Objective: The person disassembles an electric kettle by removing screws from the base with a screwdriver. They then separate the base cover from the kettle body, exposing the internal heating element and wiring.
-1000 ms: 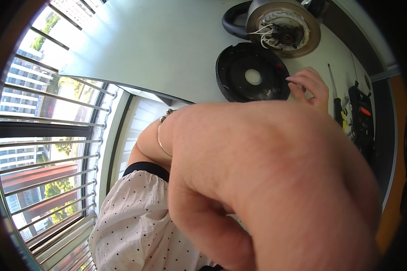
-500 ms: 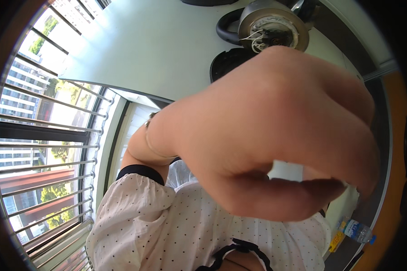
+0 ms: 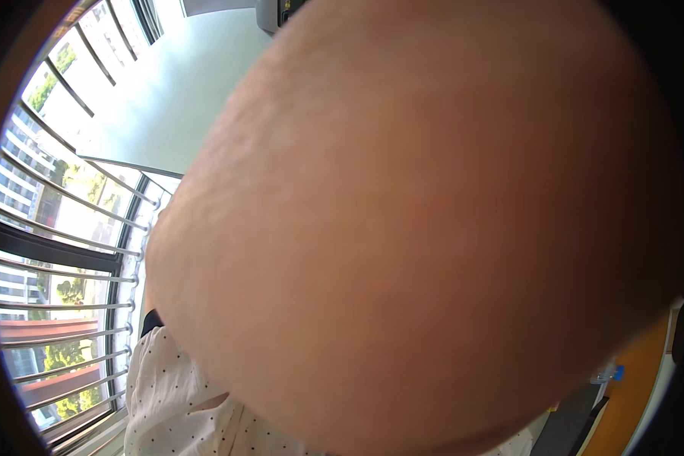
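My left hand (image 3: 433, 228) is right up against the camera and fills most of the picture as a blurred mass of skin. Its fingers cannot be made out, so I cannot tell whether it holds anything. Below it shows my white sleeve with small dark dots (image 3: 182, 403). A strip of pale tabletop (image 3: 182, 91) shows at the upper left. My right hand is hidden behind the left one, as are the things on the table.
A window with horizontal bars (image 3: 61, 228) runs down the left side, with trees and buildings outside. An orange surface (image 3: 631, 395) and a small blue object (image 3: 618, 372) show at the lower right. The edge of a grey device (image 3: 270, 15) sits at the top.
My left hand has risen toward the camera and now covers the black round parts, the tools and my right hand that were visible at the upper right before.
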`<state>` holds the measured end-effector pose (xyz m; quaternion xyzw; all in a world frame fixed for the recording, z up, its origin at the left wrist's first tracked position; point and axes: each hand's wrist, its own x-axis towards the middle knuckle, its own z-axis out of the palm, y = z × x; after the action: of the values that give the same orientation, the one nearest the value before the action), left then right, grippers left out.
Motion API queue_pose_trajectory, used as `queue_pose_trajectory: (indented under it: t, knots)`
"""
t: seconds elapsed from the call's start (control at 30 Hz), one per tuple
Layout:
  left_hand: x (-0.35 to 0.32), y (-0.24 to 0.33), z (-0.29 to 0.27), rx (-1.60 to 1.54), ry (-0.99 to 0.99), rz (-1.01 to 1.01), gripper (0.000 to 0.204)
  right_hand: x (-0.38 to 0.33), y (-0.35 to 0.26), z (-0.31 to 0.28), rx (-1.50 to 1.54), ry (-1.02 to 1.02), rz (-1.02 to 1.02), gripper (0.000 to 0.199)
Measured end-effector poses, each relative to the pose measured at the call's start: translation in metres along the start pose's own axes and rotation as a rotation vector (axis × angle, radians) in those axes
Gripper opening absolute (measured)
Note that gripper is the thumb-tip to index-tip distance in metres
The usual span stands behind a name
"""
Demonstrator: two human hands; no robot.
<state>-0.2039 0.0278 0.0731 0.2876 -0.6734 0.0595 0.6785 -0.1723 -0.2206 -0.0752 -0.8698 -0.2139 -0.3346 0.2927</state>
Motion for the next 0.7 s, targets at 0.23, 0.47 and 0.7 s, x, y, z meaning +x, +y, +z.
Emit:
queue_pose_trajectory:
  t: [0.23, 0.47, 0.7]
  knots:
    - [0.012, 0.031, 0.003, 0.158, -0.017, 0.103, 0.024, -0.002, -0.014, 0.002, -0.01, 0.079, 0.068, 0.007]
    - [0.026, 0.071, -0.006, 0.597, 0.106, 0.138, 0.022, 0.003, -0.004, 0.016, -0.053, 0.205, 0.082, 0.009]
    - [-0.018, 0.007, -0.079, 1.097, 0.06, -0.566, 0.043, -0.002, 0.004, 0.013, -0.169, 0.433, 0.216, 0.019]
